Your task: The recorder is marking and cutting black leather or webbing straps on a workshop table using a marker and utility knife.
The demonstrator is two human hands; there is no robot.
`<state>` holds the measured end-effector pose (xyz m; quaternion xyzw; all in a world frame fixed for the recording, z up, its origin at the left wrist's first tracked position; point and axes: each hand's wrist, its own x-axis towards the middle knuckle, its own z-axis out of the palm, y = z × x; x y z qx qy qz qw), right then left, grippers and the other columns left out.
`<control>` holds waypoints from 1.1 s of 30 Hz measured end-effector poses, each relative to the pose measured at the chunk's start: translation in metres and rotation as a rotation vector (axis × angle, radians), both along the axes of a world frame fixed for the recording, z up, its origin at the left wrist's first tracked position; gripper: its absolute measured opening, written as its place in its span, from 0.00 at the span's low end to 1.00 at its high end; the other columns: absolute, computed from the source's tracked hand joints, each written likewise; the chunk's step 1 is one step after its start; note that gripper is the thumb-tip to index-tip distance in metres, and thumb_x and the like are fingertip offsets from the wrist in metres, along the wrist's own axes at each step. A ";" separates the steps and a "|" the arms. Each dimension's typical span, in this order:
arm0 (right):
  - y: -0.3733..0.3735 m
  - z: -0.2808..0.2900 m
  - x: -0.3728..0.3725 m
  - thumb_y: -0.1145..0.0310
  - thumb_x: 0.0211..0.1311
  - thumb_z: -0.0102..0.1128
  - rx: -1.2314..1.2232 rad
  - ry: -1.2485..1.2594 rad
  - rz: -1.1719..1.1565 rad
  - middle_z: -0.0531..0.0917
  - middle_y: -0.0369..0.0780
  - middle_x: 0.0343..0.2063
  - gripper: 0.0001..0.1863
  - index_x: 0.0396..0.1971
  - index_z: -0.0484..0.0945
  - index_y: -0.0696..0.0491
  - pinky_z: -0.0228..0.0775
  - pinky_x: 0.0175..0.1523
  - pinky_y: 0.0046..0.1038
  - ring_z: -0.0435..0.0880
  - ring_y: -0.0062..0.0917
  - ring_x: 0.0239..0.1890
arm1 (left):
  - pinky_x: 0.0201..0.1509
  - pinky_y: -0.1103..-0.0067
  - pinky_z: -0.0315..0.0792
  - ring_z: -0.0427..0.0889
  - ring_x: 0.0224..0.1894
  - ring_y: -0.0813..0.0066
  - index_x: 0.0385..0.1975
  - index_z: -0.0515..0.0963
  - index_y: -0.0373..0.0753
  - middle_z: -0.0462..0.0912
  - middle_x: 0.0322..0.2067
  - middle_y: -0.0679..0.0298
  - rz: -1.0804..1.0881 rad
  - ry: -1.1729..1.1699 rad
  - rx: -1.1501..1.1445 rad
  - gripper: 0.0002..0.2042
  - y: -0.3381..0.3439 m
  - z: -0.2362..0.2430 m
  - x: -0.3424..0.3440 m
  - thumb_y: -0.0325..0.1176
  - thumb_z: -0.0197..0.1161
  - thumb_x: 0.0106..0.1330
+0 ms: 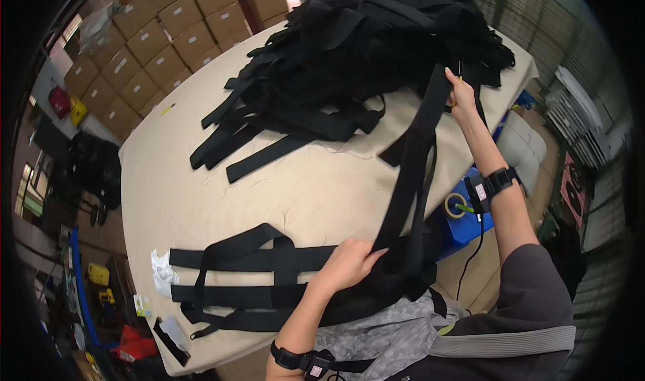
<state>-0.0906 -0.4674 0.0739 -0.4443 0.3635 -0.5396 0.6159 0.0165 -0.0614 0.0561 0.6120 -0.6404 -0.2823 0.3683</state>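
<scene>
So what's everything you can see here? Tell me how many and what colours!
Table: one, cream, middle
Strap pile: one, black, table's far side
Near straps: several, black, table's near side
Raised strap: at least one, black, between the hands
Crumpled sheet: one, white, table's left edge
Boxes: many, brown, far left
Blue container: one, blue, right of table
Tape roll: one, tan, over the container
Stacked panels: several, white, far right
Red item: one, red, lower left, too unclear to name
Wristbands: two, black, one per arm
Left fingers: one set, bare, by the raised strap's lower part
Right fingers: one set, bare, gripping its upper end
</scene>
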 end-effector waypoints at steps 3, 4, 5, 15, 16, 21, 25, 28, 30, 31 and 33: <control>-0.076 0.009 -0.036 0.60 0.55 0.64 0.041 0.061 -0.184 0.73 0.28 0.11 0.12 0.18 0.73 0.46 0.47 0.15 0.19 0.61 0.12 0.07 | 0.34 0.74 0.70 0.77 0.27 0.64 0.42 0.76 0.34 0.80 0.27 0.51 -0.043 0.215 0.211 0.11 0.012 -0.010 0.006 0.31 0.57 0.63; -0.089 0.016 -0.054 0.59 0.55 0.65 0.023 0.145 -0.181 0.74 0.28 0.11 0.12 0.18 0.73 0.46 0.47 0.14 0.20 0.61 0.13 0.07 | 0.33 0.78 0.69 0.75 0.25 0.74 0.44 0.76 0.34 0.80 0.26 0.55 -0.080 0.338 0.358 0.12 0.010 -0.007 0.007 0.33 0.58 0.63; -0.092 0.028 -0.061 0.60 0.53 0.67 -0.023 0.113 -0.190 0.69 0.27 0.10 0.15 0.15 0.71 0.46 0.46 0.15 0.20 0.59 0.13 0.08 | 0.33 0.81 0.68 0.71 0.26 0.79 0.44 0.76 0.35 0.80 0.27 0.58 -0.091 0.337 0.373 0.13 0.012 -0.013 0.008 0.34 0.58 0.64; -0.096 0.146 -0.112 0.55 0.53 0.66 -0.210 0.108 -0.075 0.65 0.25 0.12 0.15 0.23 0.71 0.47 0.51 0.17 0.18 0.56 0.09 0.10 | 0.49 0.83 0.67 0.79 0.37 0.78 0.51 0.72 0.28 0.82 0.33 0.60 -0.261 0.634 0.627 0.17 0.033 -0.005 0.026 0.33 0.53 0.67; -0.087 0.159 -0.105 0.55 0.53 0.66 -0.219 0.107 -0.074 0.65 0.25 0.12 0.15 0.23 0.71 0.47 0.51 0.17 0.18 0.56 0.09 0.10 | 0.49 0.83 0.67 0.79 0.37 0.78 0.51 0.72 0.28 0.82 0.33 0.60 -0.261 0.633 0.618 0.17 0.035 -0.006 0.025 0.33 0.53 0.67; -0.039 0.234 -0.059 0.55 0.55 0.64 -0.347 0.058 -0.098 0.70 0.28 0.20 0.19 0.36 0.71 0.53 0.52 0.18 0.14 0.61 0.08 0.14 | 0.55 0.69 0.65 0.78 0.46 0.61 0.59 0.58 0.26 0.81 0.34 0.54 -0.475 1.140 0.581 0.25 0.053 -0.025 0.013 0.25 0.55 0.63; -0.014 0.308 -0.024 0.53 0.64 0.52 -0.374 -0.176 0.515 0.76 0.44 0.37 0.18 0.43 0.70 0.52 0.59 0.14 0.15 0.79 0.32 0.46 | 0.58 0.69 0.64 0.78 0.47 0.63 0.59 0.60 0.31 0.80 0.35 0.55 -0.397 1.039 0.355 0.25 0.057 -0.013 -0.022 0.21 0.56 0.61; 0.052 0.324 0.024 0.50 0.64 0.49 -0.404 -0.486 0.840 0.75 0.45 0.45 0.23 0.50 0.67 0.53 0.50 0.11 0.11 0.77 0.35 0.50 | 0.56 0.60 0.67 0.79 0.45 0.52 0.58 0.61 0.35 0.79 0.34 0.48 -0.075 1.127 -0.105 0.19 0.032 0.016 -0.007 0.21 0.46 0.67; 0.100 0.328 0.032 0.54 0.66 0.48 -0.379 -0.489 0.743 0.74 0.49 0.50 0.22 0.48 0.67 0.57 0.51 0.11 0.12 0.75 0.32 0.54 | 0.51 0.63 0.74 0.79 0.45 0.53 0.59 0.58 0.34 0.75 0.42 0.46 0.219 1.172 -0.138 0.18 0.000 0.050 0.009 0.26 0.45 0.69; 0.113 0.318 0.046 0.57 0.66 0.48 -0.423 -0.506 0.831 0.74 0.49 0.48 0.20 0.47 0.67 0.59 0.51 0.12 0.11 0.77 0.28 0.48 | 0.51 0.63 0.74 0.78 0.46 0.53 0.58 0.58 0.35 0.74 0.43 0.46 0.236 1.180 -0.195 0.18 -0.016 0.061 0.022 0.28 0.45 0.69; 0.147 0.275 0.119 0.64 0.66 0.48 -0.421 -0.516 1.125 0.76 0.47 0.44 0.17 0.48 0.67 0.61 0.53 0.14 0.10 0.78 0.18 0.34 | 0.51 0.61 0.75 0.76 0.49 0.51 0.58 0.58 0.35 0.73 0.45 0.46 0.374 1.263 -0.278 0.18 -0.010 0.060 0.071 0.30 0.45 0.70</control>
